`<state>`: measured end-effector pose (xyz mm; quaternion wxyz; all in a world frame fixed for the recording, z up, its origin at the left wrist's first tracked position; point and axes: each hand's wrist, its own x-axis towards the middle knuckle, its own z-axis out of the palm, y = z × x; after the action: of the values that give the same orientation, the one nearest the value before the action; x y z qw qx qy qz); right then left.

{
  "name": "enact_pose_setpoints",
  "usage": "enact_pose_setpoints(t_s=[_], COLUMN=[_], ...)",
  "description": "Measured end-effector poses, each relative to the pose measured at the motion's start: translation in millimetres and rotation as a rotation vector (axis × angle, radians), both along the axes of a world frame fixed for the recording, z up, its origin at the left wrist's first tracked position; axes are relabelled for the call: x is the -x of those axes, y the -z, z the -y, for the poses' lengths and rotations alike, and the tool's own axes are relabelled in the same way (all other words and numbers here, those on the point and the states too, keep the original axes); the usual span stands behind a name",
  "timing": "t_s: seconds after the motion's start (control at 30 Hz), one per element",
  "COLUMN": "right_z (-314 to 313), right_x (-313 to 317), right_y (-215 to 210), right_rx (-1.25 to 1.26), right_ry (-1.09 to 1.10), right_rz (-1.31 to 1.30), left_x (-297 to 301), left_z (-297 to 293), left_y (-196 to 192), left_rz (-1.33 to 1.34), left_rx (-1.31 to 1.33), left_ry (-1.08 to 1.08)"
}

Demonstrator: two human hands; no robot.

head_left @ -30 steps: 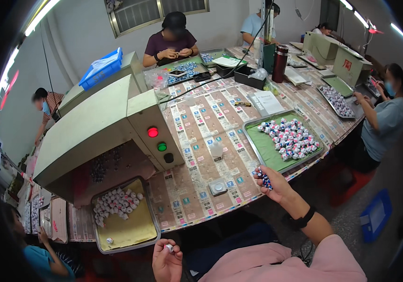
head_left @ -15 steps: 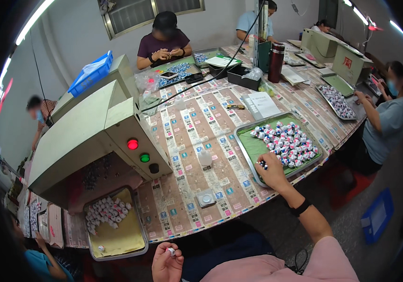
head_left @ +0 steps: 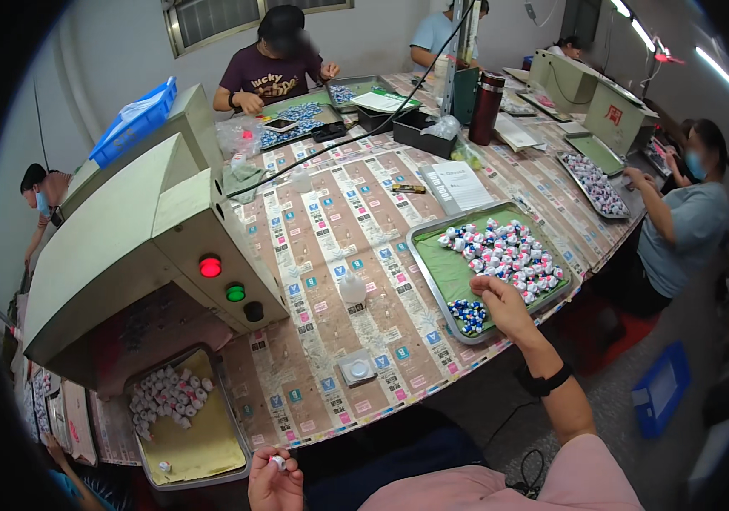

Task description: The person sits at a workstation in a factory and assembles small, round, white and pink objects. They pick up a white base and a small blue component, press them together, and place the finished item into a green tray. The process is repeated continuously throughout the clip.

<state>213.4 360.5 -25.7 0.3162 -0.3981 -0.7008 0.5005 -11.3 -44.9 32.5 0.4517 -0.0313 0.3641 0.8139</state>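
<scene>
My left hand [head_left: 276, 482], low near the table's front edge, pinches a small white piece [head_left: 277, 462] with a pink mark. My right hand [head_left: 507, 308] is over the front of a green-lined metal tray [head_left: 431, 271], its fingers curled with the tips close together. Whatever those fingertips hold, if anything, is hidden. Beside that hand lies a pile of small blue-and-white pieces [head_left: 468, 316]. Many white pieces with pink and blue parts [head_left: 517, 255] fill the rest of the tray. A yellow-lined tray [head_left: 202, 454] at left holds a heap of white pieces [head_left: 170, 396].
A beige machine [head_left: 126, 255] with red and green lights stands at left, over the yellow-lined tray. On the table are a translucent bottle [head_left: 351, 288], a small square item [head_left: 357, 367], a booklet [head_left: 458, 187] and a dark red flask [head_left: 486, 109]. Several co-workers sit around.
My right hand has shifted slightly right across its tray, uncovering the blue-and-white pile. My left hand keeps its white piece. The whole view has turned a little; the far co-worker's hands have parted.
</scene>
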Motion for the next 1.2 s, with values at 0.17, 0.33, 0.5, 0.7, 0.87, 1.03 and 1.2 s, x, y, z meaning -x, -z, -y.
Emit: enact_pose_setpoints(t_s=[0.17, 0.33, 0.5, 0.7, 0.87, 1.03, 1.2], right_z=[-19.4, -24.5, -21.2, 17.9, 19.8, 6.0, 4.0], right_x=[-9.1, -8.9, -8.2, -6.4, 1.7, -10.3, -14.0], right_y=[-2.1, 7.4, 6.2, -30.6, -31.9, -10.7, -24.6], right_rx=[-0.021, -0.162, -0.207, -0.418, -0.373, -0.421, -0.129], right_ry=[-0.021, 0.052, 0.076, 0.022, -0.061, -0.140, -0.139], right_rz=[0.003, 0.029, 0.058, 0.319, 0.363, 0.422, 0.375], left_x=[1.2, 3.6, 4.4, 4.3, 4.0, 3.6, 13.8], left_z=[1.0, 3.4, 5.0, 2.0, -6.4, -9.4, -2.4], left_y=[2.0, 4.9, 5.0, 4.7, 7.1, 12.3, -2.4], left_rz=[0.016, 0.015, 0.023, 0.016, 0.046, 0.038, -0.027], left_rx=[0.021, 0.004, -0.022, -0.036, -0.087, -0.064, 0.003], left_ry=[0.000, -0.005, 0.000, -0.036, 0.013, -0.015, -0.074])
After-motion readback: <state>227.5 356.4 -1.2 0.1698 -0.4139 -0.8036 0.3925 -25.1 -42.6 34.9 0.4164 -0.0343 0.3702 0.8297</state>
